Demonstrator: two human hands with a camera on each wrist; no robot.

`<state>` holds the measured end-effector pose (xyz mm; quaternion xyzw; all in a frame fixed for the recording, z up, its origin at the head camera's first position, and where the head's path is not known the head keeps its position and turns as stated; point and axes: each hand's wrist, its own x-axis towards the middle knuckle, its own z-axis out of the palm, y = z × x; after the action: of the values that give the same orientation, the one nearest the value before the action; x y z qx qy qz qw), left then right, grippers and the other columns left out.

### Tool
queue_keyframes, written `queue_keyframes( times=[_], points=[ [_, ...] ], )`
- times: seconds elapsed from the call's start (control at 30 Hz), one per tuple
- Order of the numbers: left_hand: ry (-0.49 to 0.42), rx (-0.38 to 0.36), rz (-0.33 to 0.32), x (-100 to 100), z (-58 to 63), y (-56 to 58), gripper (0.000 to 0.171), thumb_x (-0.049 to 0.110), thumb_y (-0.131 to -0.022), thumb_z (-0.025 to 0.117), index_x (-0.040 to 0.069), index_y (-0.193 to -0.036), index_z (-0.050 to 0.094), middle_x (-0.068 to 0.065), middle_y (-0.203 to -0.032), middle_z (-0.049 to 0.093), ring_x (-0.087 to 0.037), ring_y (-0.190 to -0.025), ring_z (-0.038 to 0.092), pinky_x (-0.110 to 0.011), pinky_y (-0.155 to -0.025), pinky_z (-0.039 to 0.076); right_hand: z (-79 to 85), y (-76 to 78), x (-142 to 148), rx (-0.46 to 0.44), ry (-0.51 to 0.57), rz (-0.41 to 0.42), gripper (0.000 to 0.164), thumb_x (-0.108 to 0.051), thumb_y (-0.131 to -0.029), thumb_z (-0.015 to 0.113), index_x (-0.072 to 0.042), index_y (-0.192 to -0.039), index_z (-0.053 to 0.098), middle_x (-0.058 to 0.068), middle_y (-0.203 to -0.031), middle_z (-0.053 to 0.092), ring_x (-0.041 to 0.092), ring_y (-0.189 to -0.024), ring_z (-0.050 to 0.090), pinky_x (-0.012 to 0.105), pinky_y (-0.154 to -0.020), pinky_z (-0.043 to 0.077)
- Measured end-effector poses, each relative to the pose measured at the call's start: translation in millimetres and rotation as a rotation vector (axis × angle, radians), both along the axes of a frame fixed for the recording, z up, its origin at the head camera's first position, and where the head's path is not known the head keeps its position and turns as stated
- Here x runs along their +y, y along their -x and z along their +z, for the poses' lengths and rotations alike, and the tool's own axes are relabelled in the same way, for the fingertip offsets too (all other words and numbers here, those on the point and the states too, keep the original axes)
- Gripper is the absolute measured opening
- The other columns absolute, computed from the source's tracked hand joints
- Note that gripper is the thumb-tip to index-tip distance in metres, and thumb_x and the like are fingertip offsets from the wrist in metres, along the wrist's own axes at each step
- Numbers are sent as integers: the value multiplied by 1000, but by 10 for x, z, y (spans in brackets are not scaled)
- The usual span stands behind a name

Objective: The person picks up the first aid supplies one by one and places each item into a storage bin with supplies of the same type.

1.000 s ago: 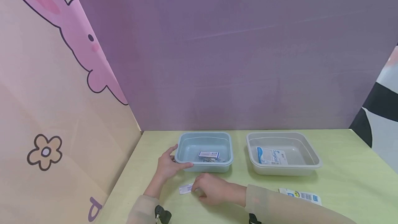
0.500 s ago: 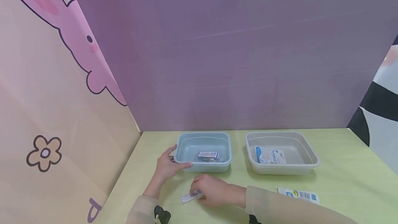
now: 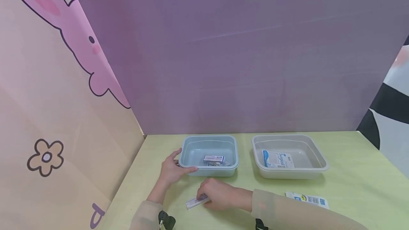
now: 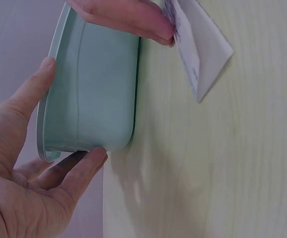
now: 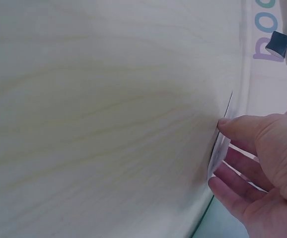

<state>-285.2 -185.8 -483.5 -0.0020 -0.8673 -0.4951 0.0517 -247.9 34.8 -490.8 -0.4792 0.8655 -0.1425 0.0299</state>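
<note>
Left hand (image 3: 170,171) grips blue tub (image 3: 212,172); right hand (image 3: 218,194) pinches white packet (image 3: 193,203)

Lower centre, the left hand wraps the blue tub's left side, thumb at the rim. Just below is the white packet, its right end hidden by bent fingers. In the blue tub, a small box (image 3: 214,158) lies beside something unclear. Right of centre, a grey tub (image 3: 290,174) holds a printed pack (image 3: 278,159); lower right, a sleeve (image 3: 287,212) cuts off a flat pack (image 3: 307,199).

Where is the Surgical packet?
Head view, right of centre: the Surgical packet lies leftward in the grey tub, right of the blue tub held by the left hand.
</note>
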Motion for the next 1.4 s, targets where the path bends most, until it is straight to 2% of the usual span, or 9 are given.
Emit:
queue_keyframes(
  times=[0.53, 0.77, 1.0, 1.17, 1.4],
  points=[
    [-2, -1, -3, 4, -6, 3, 110, 33, -69, 102, 3, -159, 47, -32, -122, 74, -31, -107, 75, -30, -72, 58, 9, -6, -9, 16, 11, 11, 21, -7, -84, 87, -17, -101, 83, -9, -96, 80, -4, -84, 66, 10, -80, 51],
    [-12, -15, 1, 5, -8, 8, 110, 34, -68, 102, 6, -159, 47, -30, -121, 75, -28, -103, 76, -29, -71, 57, 28, -16, 1, 94, 33, 39, 18, -2, -87, 80, -16, -99, 82, -9, -89, 78, -6, -79, 64, 7, -76, 50],
    [-28, -17, -4, 6, -3, 6, 110, 32, -69, 102, 5, -159, 47, -31, -121, 75, -28, -102, 75, -29, -70, 56, 63, -13, 34, 237, 81, 42, 18, 2, -87, 78, -13, -97, 80, -6, -89, 74, 1, -83, 68, 12, -77, 54],
    [-30, -21, 0, 11, 8, -4, 109, 31, -69, 102, 5, -159, 47, -30, -121, 75, -27, -100, 75, -29, -69, 56, 42, 26, 48, 228, 109, 37, 18, 1, -87, 78, -15, -96, 80, -7, -90, 70, -1, -85, 68, 10, -78, 53],
    [-22, -13, 9, 17, 4, 0, 109, 32, -69, 102, 5, -159, 47, -30, -123, 74, -29, -103, 75, -29, -70, 57, 35, 90, 88, 275, 172, 72, 16, -1, -85, 80, -15, -93, 80, -7, -90, 71, 0, -85, 68, 9, -81, 53]
  ],
)
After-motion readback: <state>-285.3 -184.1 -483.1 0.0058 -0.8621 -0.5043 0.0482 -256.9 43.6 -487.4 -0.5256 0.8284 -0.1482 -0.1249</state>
